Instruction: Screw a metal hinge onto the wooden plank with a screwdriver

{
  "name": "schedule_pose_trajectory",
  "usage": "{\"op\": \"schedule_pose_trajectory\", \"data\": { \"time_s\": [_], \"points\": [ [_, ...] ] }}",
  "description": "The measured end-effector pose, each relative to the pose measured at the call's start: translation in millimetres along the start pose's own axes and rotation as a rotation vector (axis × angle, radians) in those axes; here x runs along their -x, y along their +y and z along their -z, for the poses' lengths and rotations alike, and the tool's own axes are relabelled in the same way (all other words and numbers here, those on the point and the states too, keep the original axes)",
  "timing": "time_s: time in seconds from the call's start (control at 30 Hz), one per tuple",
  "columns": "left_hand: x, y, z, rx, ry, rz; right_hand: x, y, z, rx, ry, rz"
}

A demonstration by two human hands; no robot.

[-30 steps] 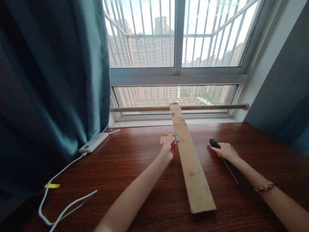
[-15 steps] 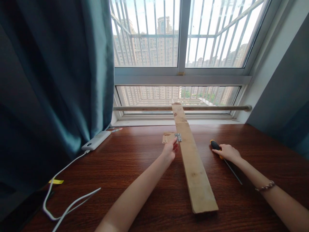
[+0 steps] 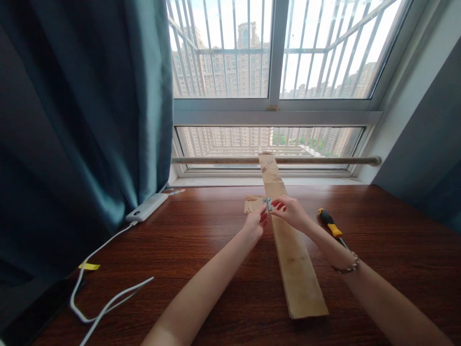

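A long wooden board lies on the dark red table, its far end reaching the rail by the window. At the board's left edge sits a small metal hinge, between the board and a short wooden piece. My left hand is closed on the hinge's near edge with thumb and fingers. From the right, my right hand reaches over the board, fingers pinched at the hinge's right side. A black and yellow screwdriver lies on the table, its shaft partly behind my right forearm.
A white power strip with a white cable lies at the left by the blue curtain. A yellow strip is under the cable. A horizontal rail runs before the barred window.
My right hand has let go of the screwdriver, leaving it on the table, and moved left to the hinge. My left hand stays at the hinge.
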State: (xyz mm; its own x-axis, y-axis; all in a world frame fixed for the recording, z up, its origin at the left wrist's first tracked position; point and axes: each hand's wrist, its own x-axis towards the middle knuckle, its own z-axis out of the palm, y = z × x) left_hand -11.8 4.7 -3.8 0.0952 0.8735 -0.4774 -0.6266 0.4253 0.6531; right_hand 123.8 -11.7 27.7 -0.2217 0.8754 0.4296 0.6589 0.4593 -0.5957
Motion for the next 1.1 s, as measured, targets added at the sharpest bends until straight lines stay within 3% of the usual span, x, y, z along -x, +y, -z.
{"op": "schedule_pose_trajectory", "data": {
  "time_s": [0.1,0.2,1.1],
  "points": [
    [-1.6,0.3,1.2,-0.004,-0.016,-0.005,-16.6,-5.3,-22.4,-0.067,0.018,-0.075],
    [-4.5,0.0,2.7,-0.026,-0.005,-0.005,-22.3,-0.8,-29.4,-0.094,0.008,-0.106],
    [-2.3,-0.4,1.9,-0.02,-0.028,0.021,-15.0,12.3,-31.5,-0.19,0.094,-0.112]
  ]
}}
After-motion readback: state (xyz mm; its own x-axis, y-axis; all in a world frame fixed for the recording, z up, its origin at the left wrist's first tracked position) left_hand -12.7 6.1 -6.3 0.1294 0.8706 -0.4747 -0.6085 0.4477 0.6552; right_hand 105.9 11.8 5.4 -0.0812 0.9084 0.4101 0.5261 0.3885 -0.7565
